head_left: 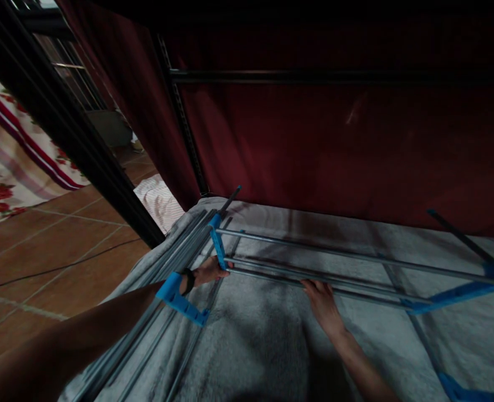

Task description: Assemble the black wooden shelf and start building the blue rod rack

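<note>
My left hand (210, 270), with a dark band at the wrist, is closed around the lower end of a blue plastic bracket (217, 245), where the tubes meet it. Several grey metal tubes (355, 255) run from this bracket to another blue bracket (460, 293) on the right. My right hand (322, 304) has its fingers curled over the lowest tube (267, 275) near mid-length; its thumb is hidden. Beside my left forearm is a further blue bracket (182, 304) on a thin tube. Part of one more blue bracket (473, 392) shows at the bottom right.
A bundle of loose metal tubes (163, 273) lies along the left side of the grey blanket (255, 335). Behind hangs a dark red curtain (297, 145) with a black bar (313, 76). A black post (75, 134) slants over the tiled floor (79, 240) at left.
</note>
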`<control>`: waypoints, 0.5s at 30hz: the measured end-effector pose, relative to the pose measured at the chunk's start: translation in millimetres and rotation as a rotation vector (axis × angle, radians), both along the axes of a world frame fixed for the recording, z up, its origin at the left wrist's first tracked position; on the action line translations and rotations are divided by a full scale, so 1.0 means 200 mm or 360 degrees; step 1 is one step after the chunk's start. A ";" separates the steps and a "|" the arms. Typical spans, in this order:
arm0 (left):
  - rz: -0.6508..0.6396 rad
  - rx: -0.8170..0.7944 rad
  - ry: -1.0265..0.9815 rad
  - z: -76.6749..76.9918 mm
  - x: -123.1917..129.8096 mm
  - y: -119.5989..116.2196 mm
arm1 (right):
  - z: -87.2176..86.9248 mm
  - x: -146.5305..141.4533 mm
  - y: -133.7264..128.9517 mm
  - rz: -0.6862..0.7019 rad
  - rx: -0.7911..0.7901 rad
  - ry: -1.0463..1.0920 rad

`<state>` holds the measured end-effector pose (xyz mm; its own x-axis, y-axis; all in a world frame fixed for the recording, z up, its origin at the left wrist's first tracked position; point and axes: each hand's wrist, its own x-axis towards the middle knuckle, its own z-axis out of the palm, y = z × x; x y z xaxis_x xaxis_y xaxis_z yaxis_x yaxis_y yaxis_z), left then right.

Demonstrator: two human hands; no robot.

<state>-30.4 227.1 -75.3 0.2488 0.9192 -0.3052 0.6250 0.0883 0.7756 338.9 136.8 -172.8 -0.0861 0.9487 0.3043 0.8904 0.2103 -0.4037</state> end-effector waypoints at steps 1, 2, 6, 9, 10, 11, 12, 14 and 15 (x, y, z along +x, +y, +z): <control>0.0002 -0.0087 -0.0081 -0.02 -0.01 0.01 | 0.00 0.00 0.00 0.0009 -0.0003 0.0011; 0.0028 -0.0103 -0.0126 -0.03 -0.01 0.01 | -0.01 0.01 0.00 0.0015 -0.0008 0.0013; 0.0041 -0.0096 -0.0166 -0.07 -0.03 0.03 | -0.03 0.02 0.00 0.0041 -0.0001 -0.0060; 0.0020 -0.0109 -0.0187 -0.09 -0.03 0.04 | -0.03 0.03 0.00 0.0069 0.0020 -0.0122; 0.0016 -0.0103 -0.0208 -0.09 -0.03 0.04 | -0.03 0.03 0.00 0.0070 0.0022 -0.0134; 0.0011 -0.0094 -0.0231 -0.10 -0.03 0.04 | -0.03 0.03 0.00 0.0067 0.0025 -0.0138; 0.0002 -0.0084 -0.0250 -0.10 -0.03 0.04 | -0.03 0.03 0.00 0.0068 0.0027 -0.0137; -0.0021 -0.0062 -0.0271 -0.11 -0.02 0.03 | -0.03 0.03 0.00 0.0075 0.0043 -0.0124; -0.0030 -0.0052 -0.0273 -0.11 -0.02 0.03 | -0.03 0.03 0.00 0.0081 0.0049 -0.0118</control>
<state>-34.6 233.6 -96.7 0.3167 0.9042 -0.2866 0.4853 0.1051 0.8680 344.4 137.8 -178.1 -0.1576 0.9327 0.3244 0.9055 0.2675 -0.3294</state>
